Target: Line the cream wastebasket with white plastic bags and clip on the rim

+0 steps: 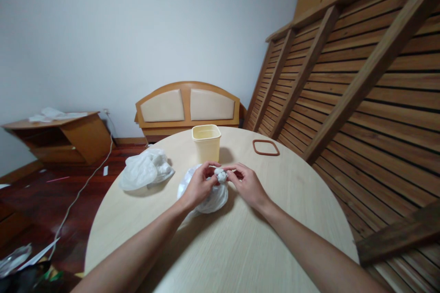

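A small crumpled white wad of plastic [222, 175] is pinched between my two hands above the table. My left hand [202, 184] grips it from the left with bent fingers, and my right hand [248, 184] pinches its right side. Just beneath them a white plastic bag [216, 201] lies on the tabletop, partly hidden by my left hand. Whether the wad belongs to that bag, I cannot tell. Right behind my hands stands a pale yellow plastic bin [206, 146], upright with its top uncovered.
Another bunched white plastic bag [146, 171] rests at the left of the round table [275, 229]. A brown rounded frame [266, 147] lies flat at the back right. Wooden slatted panels [343, 82] lean along the right side. A cable [82, 187] runs across the floor.
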Tool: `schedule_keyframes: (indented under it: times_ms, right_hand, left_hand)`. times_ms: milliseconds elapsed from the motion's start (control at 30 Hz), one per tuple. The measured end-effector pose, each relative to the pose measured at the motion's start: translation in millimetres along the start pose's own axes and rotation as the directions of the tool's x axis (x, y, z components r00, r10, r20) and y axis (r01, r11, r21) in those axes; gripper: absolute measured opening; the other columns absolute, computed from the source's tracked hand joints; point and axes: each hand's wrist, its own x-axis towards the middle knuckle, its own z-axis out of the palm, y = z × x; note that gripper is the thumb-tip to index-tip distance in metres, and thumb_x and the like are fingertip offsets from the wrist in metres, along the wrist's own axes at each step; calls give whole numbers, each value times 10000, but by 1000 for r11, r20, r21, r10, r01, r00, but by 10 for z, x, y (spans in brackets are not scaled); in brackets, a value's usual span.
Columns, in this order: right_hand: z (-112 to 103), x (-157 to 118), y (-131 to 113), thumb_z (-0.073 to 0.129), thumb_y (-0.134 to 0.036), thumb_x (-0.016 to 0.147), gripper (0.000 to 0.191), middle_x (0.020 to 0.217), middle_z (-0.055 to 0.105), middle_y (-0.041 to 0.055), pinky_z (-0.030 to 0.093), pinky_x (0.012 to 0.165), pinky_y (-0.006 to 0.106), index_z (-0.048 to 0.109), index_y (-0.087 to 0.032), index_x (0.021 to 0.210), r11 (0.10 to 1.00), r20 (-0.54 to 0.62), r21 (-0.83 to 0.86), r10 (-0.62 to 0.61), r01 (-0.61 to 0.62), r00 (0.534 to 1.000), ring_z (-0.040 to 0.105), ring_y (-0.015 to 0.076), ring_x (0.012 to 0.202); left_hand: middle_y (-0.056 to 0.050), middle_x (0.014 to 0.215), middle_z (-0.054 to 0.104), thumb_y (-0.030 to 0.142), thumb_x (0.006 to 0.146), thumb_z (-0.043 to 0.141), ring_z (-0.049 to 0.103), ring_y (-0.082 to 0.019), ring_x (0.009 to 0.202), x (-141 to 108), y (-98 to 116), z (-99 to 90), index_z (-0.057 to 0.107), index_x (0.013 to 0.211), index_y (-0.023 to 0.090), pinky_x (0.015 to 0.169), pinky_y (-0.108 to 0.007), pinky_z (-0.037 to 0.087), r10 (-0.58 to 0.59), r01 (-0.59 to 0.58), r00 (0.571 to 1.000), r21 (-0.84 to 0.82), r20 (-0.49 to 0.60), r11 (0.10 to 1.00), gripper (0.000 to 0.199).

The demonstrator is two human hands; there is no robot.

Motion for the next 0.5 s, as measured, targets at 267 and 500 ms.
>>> schedule_keyframes:
  times_ms: [267, 500]
  right_hand:
    - [27, -43, -14, 708, -232, 813, 238, 1018, 711, 54, 556, 788, 336, 666, -213, 1046, 984, -3, -144, -107, 106, 994, 682, 179, 827]
    - [-20, -25, 3, 654, -238, 862, 105, 948, 693, 45, 540, 796, 334, 679, -209, 960, 973, 31, -163, -160, 163, 987, 654, 180, 849]
  left_hand:
    - [-42, 872, 673, 378, 724, 746, 639, -176, 815, 5, 24, 5, 634, 986, 156, 691, -285, 537, -15, 20, 996, 50, -88, 999, 361]
    - [-50, 855, 679, 475, 726, 755, 635, -153, 725, -25, 60, 31, 637, 913, 140, 636, -273, 540, -59, 61, 997, 40, -58, 997, 402]
